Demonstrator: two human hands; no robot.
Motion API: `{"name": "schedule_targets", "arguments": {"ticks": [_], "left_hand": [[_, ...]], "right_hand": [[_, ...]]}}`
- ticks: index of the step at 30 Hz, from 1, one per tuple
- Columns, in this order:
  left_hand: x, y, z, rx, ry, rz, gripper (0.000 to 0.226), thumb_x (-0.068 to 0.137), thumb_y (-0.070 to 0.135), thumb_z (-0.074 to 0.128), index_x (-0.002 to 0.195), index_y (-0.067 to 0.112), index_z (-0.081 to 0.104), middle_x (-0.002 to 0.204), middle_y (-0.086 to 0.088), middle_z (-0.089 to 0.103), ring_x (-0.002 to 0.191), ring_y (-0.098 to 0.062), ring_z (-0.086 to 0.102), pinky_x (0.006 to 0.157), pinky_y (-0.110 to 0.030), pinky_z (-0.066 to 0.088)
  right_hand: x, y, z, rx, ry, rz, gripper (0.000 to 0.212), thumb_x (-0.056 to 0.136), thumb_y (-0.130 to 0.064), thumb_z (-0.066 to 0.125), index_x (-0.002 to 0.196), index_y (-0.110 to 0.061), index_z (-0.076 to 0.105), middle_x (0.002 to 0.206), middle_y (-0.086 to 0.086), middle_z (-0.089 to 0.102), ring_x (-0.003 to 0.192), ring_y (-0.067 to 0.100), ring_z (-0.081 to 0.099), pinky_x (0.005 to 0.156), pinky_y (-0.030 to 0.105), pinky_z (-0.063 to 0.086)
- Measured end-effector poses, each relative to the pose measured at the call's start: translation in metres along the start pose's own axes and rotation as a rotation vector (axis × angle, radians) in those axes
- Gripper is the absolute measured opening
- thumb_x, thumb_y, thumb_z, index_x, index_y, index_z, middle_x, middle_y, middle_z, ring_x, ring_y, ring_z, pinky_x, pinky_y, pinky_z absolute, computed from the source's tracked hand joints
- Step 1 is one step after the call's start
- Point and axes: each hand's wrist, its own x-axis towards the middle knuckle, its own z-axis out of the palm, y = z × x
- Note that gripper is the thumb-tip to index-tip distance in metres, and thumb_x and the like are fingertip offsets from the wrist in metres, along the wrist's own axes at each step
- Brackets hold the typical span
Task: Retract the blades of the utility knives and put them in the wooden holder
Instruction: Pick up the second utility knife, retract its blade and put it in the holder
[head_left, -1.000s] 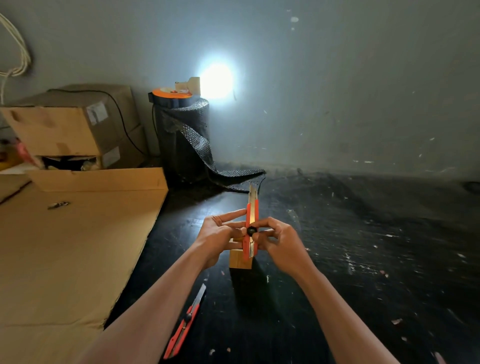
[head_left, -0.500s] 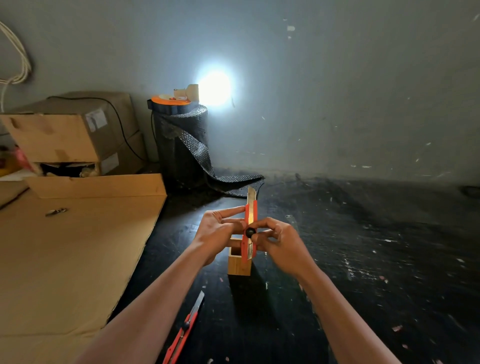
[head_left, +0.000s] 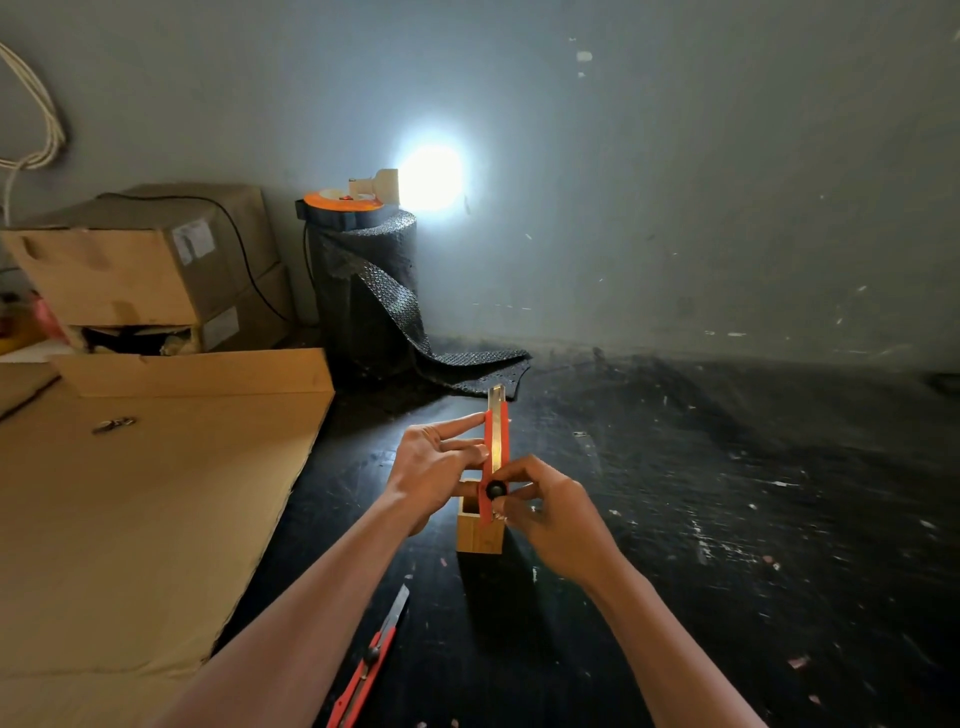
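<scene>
Step in hand: pulling the blade back into the first knife (head_left: 495, 457). Held upright, just above the wooden holder (head_left: 479, 530) and partly in front of it. Left hand (head_left: 436, 470) closed on the red handle from the left side, pointer finger stretched up along it. Right hand (head_left: 550, 512) pinching the handle low down, thumb tip by the black slider knob (head_left: 496, 489). Shiny blade tip (head_left: 497, 396) poking out past the top of the handle, so not all the way in yet.

Next: push the knob down until no blade shows, then drop the knife into the holder's open top. Keep fingers off the sharp edge.

Second knife (head_left: 371, 662) lying flat on the dark desk (head_left: 727, 519), nearer than the holder and to its left, blade out too, not touched yet.

Against half a second ago: knob sitting lower on the handle, less blade sticking out, both hands in nearly the same grip.
</scene>
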Motion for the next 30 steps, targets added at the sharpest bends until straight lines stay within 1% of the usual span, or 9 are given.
{"name": "schedule_targets", "arguments": {"ticks": [5, 9, 12, 14, 17, 21, 23, 26, 30], "left_hand": [[0.002, -0.003, 0.001, 0.032, -0.003, 0.032, 0.046, 0.094, -0.008, 0.065, 0.135, 0.014, 0.068, 0.108, -0.017, 0.081, 0.090, -0.030, 0.081, 0.078, -0.054, 0.065], [0.005, 0.000, 0.000, 0.020, 0.000, 0.043, 0.046, 0.094, -0.008, 0.065, 0.134, 0.014, 0.067, 0.107, -0.016, 0.081, 0.088, -0.028, 0.082, 0.071, -0.045, 0.067], [0.005, -0.001, 0.003, 0.048, 0.001, 0.061, 0.046, 0.095, -0.008, 0.064, 0.135, 0.015, 0.067, 0.106, -0.014, 0.081, 0.089, -0.027, 0.082, 0.072, -0.046, 0.067], [0.006, -0.001, 0.004, 0.057, 0.014, 0.074, 0.046, 0.095, -0.007, 0.065, 0.136, 0.015, 0.066, 0.105, -0.012, 0.082, 0.088, -0.025, 0.082, 0.071, -0.044, 0.067], [0.009, -0.001, 0.003, 0.060, 0.025, 0.076, 0.047, 0.094, -0.006, 0.067, 0.136, 0.015, 0.066, 0.109, -0.013, 0.081, 0.090, -0.024, 0.082, 0.071, -0.042, 0.067], [0.011, -0.002, 0.003, 0.082, 0.028, 0.072, 0.047, 0.094, -0.006, 0.066, 0.136, 0.017, 0.067, 0.108, -0.012, 0.081, 0.092, -0.025, 0.082, 0.077, -0.048, 0.067], [0.011, -0.003, 0.004, 0.083, 0.026, 0.074, 0.048, 0.094, -0.006, 0.066, 0.136, 0.017, 0.067, 0.108, -0.012, 0.081, 0.093, -0.027, 0.081, 0.080, -0.054, 0.065], [0.013, -0.003, 0.003, 0.073, 0.034, 0.070, 0.048, 0.093, -0.005, 0.068, 0.135, 0.017, 0.067, 0.107, -0.013, 0.082, 0.093, -0.027, 0.081, 0.082, -0.055, 0.065], [0.013, -0.003, 0.001, 0.053, 0.031, 0.067, 0.046, 0.094, -0.006, 0.067, 0.134, 0.016, 0.068, 0.104, -0.009, 0.082, 0.091, -0.025, 0.082, 0.075, -0.047, 0.067]], "right_hand": [[0.000, -0.001, 0.003, 0.027, 0.041, -0.007, 0.033, 0.092, -0.025, 0.075, 0.120, -0.029, 0.058, 0.108, -0.019, 0.065, 0.100, 0.003, 0.065, 0.077, 0.017, 0.054], [0.001, 0.001, 0.002, -0.027, 0.050, -0.037, 0.026, 0.095, -0.016, 0.070, 0.117, -0.028, 0.063, 0.115, -0.012, 0.071, 0.108, 0.009, 0.068, 0.094, 0.032, 0.059], [0.004, 0.001, 0.002, 0.002, 0.088, 0.006, 0.023, 0.093, -0.026, 0.074, 0.110, -0.028, 0.058, 0.105, -0.018, 0.067, 0.102, 0.008, 0.068, 0.086, 0.027, 0.058], [0.004, 0.001, 0.003, 0.024, 0.082, 0.007, 0.029, 0.093, -0.027, 0.074, 0.116, -0.032, 0.057, 0.109, -0.017, 0.067, 0.103, 0.007, 0.067, 0.082, 0.021, 0.055], [0.004, 0.003, 0.001, -0.025, 0.059, -0.049, 0.034, 0.097, -0.015, 0.068, 0.127, -0.030, 0.061, 0.124, -0.007, 0.071, 0.111, 0.009, 0.066, 0.091, 0.022, 0.053], [0.007, 0.002, 0.001, 0.017, 0.091, 0.007, 0.021, 0.094, -0.024, 0.072, 0.111, -0.025, 0.060, 0.114, -0.006, 0.072, 0.103, 0.010, 0.070, 0.088, 0.030, 0.060], [0.008, 0.003, 0.002, 0.035, 0.095, 0.007, 0.023, 0.093, -0.028, 0.074, 0.109, -0.028, 0.058, 0.111, -0.011, 0.071, 0.102, 0.009, 0.069, 0.084, 0.026, 0.058], [0.007, 0.003, 0.001, 0.001, 0.057, -0.056, 0.030, 0.096, -0.015, 0.069, 0.121, -0.030, 0.061, 0.116, -0.013, 0.069, 0.105, 0.005, 0.065, 0.080, 0.013, 0.050], [0.009, 0.003, -0.002, -0.013, 0.049, -0.058, 0.027, 0.096, -0.012, 0.069, 0.117, -0.027, 0.064, 0.115, -0.011, 0.071, 0.098, -0.001, 0.066, 0.078, 0.012, 0.051]]}}
